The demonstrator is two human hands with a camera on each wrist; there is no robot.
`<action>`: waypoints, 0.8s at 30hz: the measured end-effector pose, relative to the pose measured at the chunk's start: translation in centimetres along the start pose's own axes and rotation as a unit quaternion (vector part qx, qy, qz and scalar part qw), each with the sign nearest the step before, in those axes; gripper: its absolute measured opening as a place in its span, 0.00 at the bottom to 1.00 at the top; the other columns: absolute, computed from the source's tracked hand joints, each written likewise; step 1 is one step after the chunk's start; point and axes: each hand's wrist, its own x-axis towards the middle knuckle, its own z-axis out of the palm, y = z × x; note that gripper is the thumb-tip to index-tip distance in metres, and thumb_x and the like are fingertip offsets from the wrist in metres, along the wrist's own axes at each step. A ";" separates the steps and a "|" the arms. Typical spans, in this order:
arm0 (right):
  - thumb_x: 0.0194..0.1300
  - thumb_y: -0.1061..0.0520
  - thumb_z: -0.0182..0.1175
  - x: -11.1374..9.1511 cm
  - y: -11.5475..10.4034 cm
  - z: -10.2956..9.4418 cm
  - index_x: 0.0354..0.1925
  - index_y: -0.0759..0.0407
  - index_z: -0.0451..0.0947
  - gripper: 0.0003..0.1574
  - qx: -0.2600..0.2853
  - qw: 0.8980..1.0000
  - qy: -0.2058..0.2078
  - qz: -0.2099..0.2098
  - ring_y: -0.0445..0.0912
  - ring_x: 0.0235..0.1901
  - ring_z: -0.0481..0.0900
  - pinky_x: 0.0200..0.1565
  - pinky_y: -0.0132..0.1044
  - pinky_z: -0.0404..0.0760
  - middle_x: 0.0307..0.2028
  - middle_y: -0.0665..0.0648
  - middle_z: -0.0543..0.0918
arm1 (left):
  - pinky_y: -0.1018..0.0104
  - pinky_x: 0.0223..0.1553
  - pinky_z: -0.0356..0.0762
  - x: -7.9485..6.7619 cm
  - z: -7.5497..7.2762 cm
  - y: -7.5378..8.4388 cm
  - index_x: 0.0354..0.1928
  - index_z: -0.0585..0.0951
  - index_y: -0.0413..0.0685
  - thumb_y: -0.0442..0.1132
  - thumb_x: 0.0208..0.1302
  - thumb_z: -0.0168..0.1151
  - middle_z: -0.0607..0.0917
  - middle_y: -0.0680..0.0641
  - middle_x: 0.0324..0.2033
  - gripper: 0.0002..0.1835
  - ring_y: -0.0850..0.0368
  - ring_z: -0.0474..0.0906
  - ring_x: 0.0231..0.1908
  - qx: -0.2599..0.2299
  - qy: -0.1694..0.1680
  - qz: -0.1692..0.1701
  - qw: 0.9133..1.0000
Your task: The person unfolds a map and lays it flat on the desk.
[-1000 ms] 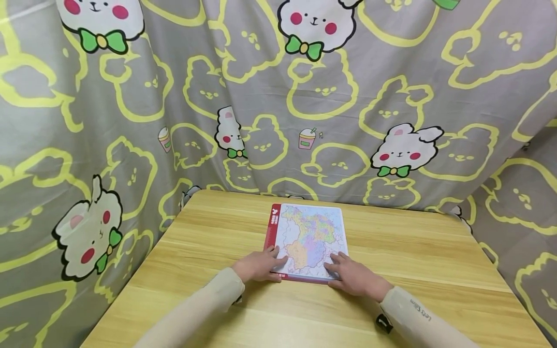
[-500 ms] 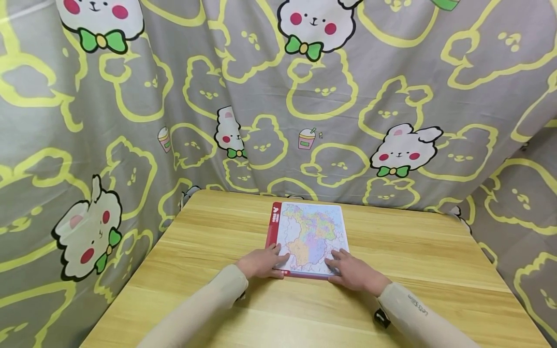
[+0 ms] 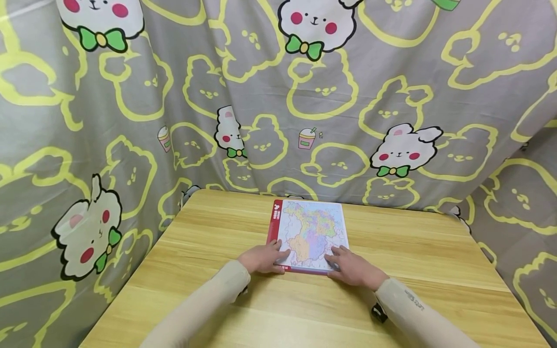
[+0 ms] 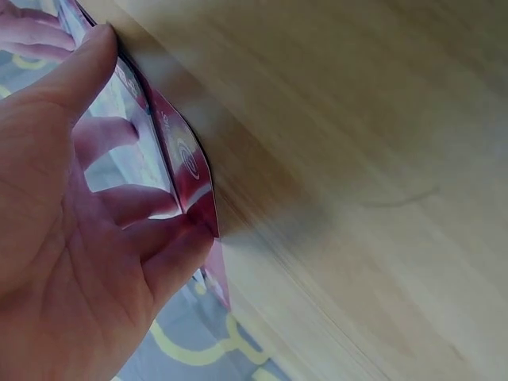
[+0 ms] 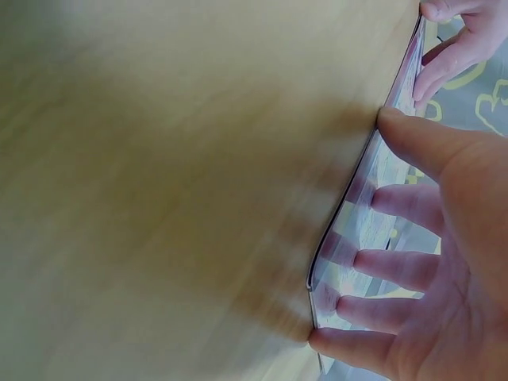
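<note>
Red-bordered pastel map (image 3: 311,237), seemingly white border lettering (image 3: 277,213), yellow-outlined grey curtain (image 3: 256,92).

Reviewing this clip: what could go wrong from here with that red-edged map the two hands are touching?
First, the red-edged map lies close to the far edge of the table, so pushing it farther might run it into the curtain. Second, its red border looks bowed near the left hand, so pressing there might crease it.
</note>
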 end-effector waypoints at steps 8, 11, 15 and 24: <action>0.65 0.46 0.60 0.5 0.3 0.1 0.60 0.66 0.73 0.33 0.005 1.000 -0.010 0.017 0.71 0.60 0.62 0.59 0.59 0.64 0.61 0.74 0.67 | 0.54 0.64 0.58 0.3 -0.2 -0.2 0.71 0.62 0.61 0.62 0.63 0.54 0.57 0.42 0.70 0.36 0.47 0.51 0.70 -0.013 -0.001 0.000 1.000; 0.65 0.46 0.60 0.5 0.2 0.0 0.60 0.65 0.72 0.33 0.013 0.999 -0.017 0.026 0.71 0.61 0.61 0.59 0.59 0.63 0.62 0.74 0.66 | 0.54 0.64 0.58 0.4 -0.3 -0.2 0.71 0.62 0.61 0.62 0.62 0.54 0.57 0.42 0.71 0.36 0.47 0.50 0.70 -0.014 -0.003 -0.002 1.000; 0.65 0.46 0.60 0.6 0.1 -0.1 0.60 0.65 0.72 0.32 0.017 0.999 -0.020 0.032 0.70 0.61 0.61 0.59 0.59 0.62 0.62 0.73 0.66 | 0.53 0.64 0.58 0.5 -0.2 -0.3 0.71 0.61 0.62 0.62 0.62 0.54 0.57 0.43 0.71 0.37 0.48 0.50 0.70 -0.014 -0.005 -0.003 1.000; 0.65 0.46 0.60 0.6 0.0 -0.1 0.61 0.64 0.72 0.33 0.017 0.999 -0.023 0.039 0.69 0.62 0.61 0.59 0.58 0.63 0.62 0.72 0.66 | 0.53 0.64 0.58 0.6 -0.2 -0.4 0.71 0.61 0.62 0.62 0.62 0.54 0.57 0.43 0.71 0.37 0.48 0.50 0.70 -0.015 -0.008 -0.004 1.000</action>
